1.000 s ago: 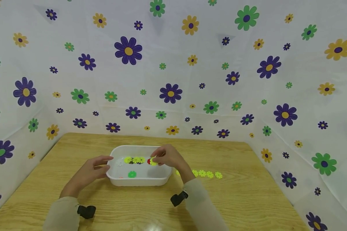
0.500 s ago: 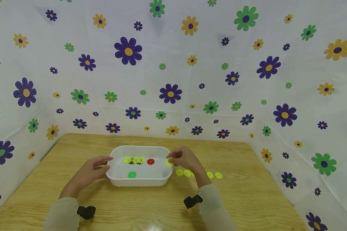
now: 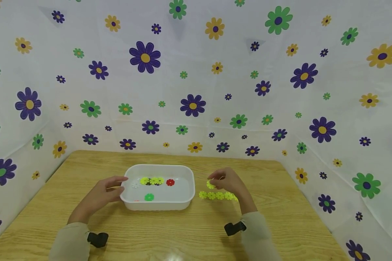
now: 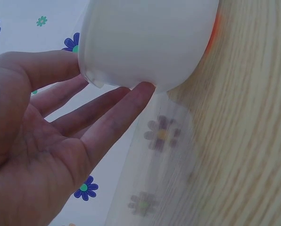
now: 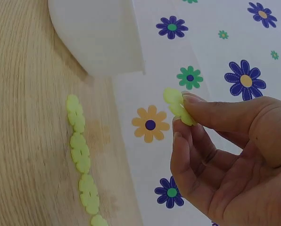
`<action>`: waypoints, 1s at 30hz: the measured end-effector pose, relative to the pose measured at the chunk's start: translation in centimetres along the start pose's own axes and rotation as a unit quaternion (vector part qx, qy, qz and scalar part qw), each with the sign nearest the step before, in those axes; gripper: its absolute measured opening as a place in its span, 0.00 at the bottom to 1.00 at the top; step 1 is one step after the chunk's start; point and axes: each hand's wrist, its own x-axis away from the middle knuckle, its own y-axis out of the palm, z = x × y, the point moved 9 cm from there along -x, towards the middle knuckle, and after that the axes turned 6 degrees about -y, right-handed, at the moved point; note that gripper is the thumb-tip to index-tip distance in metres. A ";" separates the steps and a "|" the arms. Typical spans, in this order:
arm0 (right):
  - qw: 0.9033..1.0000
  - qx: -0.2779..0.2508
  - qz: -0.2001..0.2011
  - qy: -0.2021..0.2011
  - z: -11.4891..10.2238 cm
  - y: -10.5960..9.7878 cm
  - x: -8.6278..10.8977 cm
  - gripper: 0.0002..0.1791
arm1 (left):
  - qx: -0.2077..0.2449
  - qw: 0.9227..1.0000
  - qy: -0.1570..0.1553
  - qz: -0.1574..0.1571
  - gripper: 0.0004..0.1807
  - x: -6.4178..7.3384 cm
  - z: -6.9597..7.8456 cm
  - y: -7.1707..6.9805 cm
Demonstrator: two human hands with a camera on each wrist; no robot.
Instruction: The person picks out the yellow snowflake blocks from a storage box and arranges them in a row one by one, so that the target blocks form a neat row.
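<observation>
Pinching a yellow flower [image 3: 210,185] between thumb and fingers [image 5: 181,148] of the right hand [image 3: 228,181]. Carried, over the last half second, from the right edge of the tray [image 3: 156,206] to above the worktop [image 3: 150,232], just behind the row [image 3: 220,195] stretching toward the worktop's right edge. Apparently past taking out, with setting down not yet done. Touching the tray's left edge with the left hand [image 3: 101,191], with fingers spread and gripping nothing. Leaving in the tray other yellow flowers [image 3: 154,180], a red flower [image 3: 170,182] right of them and a green flower [image 3: 149,197] near the front edge.
</observation>
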 end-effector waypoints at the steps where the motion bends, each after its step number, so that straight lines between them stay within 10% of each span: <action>1: 1.000 -0.002 0.002 0.003 0.3 -0.2 0.1 0.06 | 0.000 1.000 0.000 0.000 0.29 0.0 0.0 0.0; 30: 0.998 0.016 0.038 0.053 6.0 -5.5 3.1 0.10 | -0.007 1.000 -0.004 0.005 0.29 -0.1 -0.1 0.0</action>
